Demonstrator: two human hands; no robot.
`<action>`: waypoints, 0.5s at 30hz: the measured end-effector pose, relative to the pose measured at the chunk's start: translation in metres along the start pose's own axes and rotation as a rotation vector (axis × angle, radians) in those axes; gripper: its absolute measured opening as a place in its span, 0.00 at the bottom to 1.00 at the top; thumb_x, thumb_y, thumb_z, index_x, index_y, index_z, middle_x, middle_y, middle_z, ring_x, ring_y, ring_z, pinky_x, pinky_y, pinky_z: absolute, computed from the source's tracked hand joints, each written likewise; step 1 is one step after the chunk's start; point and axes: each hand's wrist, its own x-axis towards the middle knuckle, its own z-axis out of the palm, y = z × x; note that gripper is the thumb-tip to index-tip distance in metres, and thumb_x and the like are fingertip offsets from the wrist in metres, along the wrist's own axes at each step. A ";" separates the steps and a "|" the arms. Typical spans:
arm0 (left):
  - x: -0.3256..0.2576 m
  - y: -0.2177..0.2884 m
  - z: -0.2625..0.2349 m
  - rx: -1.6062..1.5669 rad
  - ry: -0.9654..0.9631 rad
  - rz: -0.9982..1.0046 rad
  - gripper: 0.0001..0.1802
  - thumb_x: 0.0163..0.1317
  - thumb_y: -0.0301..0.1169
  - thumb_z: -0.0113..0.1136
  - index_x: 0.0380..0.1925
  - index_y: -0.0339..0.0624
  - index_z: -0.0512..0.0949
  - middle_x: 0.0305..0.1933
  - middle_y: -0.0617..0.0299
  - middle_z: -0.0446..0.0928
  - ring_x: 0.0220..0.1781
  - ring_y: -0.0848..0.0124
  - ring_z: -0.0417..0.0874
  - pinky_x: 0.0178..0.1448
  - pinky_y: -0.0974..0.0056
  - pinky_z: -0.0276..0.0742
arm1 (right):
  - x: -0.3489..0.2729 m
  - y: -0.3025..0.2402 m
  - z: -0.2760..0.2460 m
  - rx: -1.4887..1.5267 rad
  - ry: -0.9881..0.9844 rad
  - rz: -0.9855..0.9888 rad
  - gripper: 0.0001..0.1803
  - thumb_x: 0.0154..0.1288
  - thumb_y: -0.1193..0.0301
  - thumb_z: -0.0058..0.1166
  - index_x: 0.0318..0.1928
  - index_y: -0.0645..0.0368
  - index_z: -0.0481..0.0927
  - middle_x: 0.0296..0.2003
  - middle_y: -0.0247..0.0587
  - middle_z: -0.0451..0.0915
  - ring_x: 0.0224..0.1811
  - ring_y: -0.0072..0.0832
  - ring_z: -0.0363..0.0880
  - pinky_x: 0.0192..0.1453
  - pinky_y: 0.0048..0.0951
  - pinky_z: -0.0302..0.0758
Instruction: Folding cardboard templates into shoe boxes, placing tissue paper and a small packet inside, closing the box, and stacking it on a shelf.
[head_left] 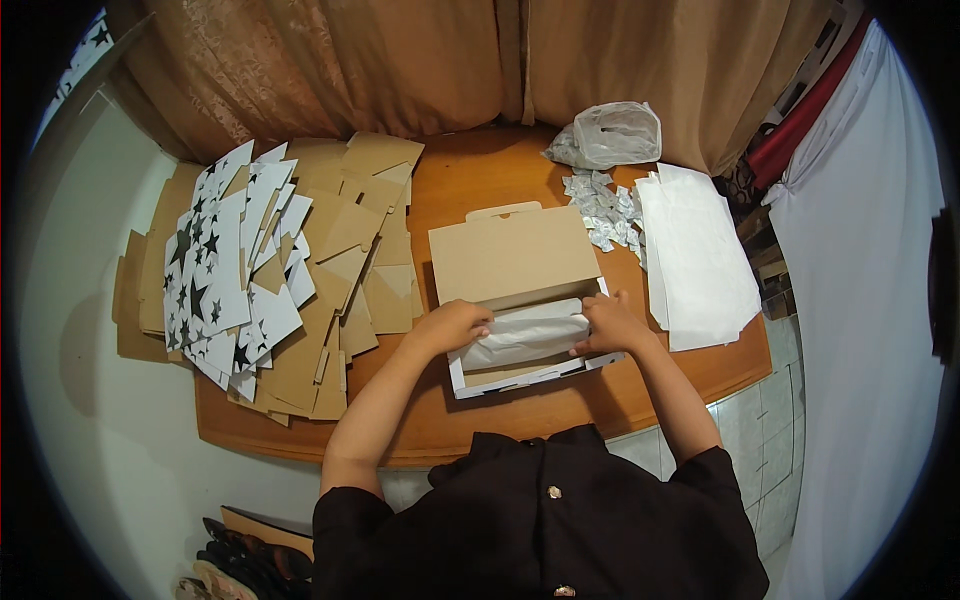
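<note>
on the wooden table [460, 185], white paper [525, 335] lies inside an open cardboard box [515, 255]; left hand [455, 326] and right hand [614, 324] seem to pinch its ends between fingers, best pressed down evenly.

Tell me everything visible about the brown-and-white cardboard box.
The open brown-and-white cardboard box sits on the brown wooden table, brown lid swung back on the far side, a tab at its edge. The near outer wall is white with black marks. Crinkled white paper lies inside; the bare left hand and right hand are at its ends, wall contact unclear.
</note>
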 end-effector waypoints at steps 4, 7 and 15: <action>-0.003 -0.007 -0.001 -0.069 0.021 -0.030 0.11 0.56 0.30 0.61 0.36 0.36 0.77 0.32 0.49 0.79 0.36 0.55 0.80 0.41 0.58 0.74 | 0.001 0.000 0.002 -0.047 -0.062 0.048 0.12 0.42 0.64 0.65 0.30 0.53 0.82 0.33 0.36 0.77 0.47 0.32 0.70 0.58 0.49 0.53; -0.006 -0.006 -0.004 -0.075 -0.019 -0.041 0.10 0.56 0.31 0.61 0.36 0.36 0.78 0.33 0.50 0.80 0.36 0.55 0.80 0.41 0.59 0.74 | -0.002 0.004 0.012 -0.156 -0.045 -0.020 0.06 0.43 0.70 0.61 0.25 0.53 0.80 0.32 0.35 0.76 0.45 0.31 0.70 0.57 0.49 0.53; 0.010 0.009 0.003 -0.018 0.019 -0.057 0.09 0.56 0.30 0.60 0.36 0.38 0.78 0.33 0.51 0.80 0.36 0.55 0.79 0.42 0.59 0.73 | -0.015 0.000 -0.016 -0.109 0.268 -0.010 0.14 0.45 0.76 0.53 0.35 0.50 0.83 0.31 0.34 0.73 0.42 0.31 0.70 0.54 0.46 0.55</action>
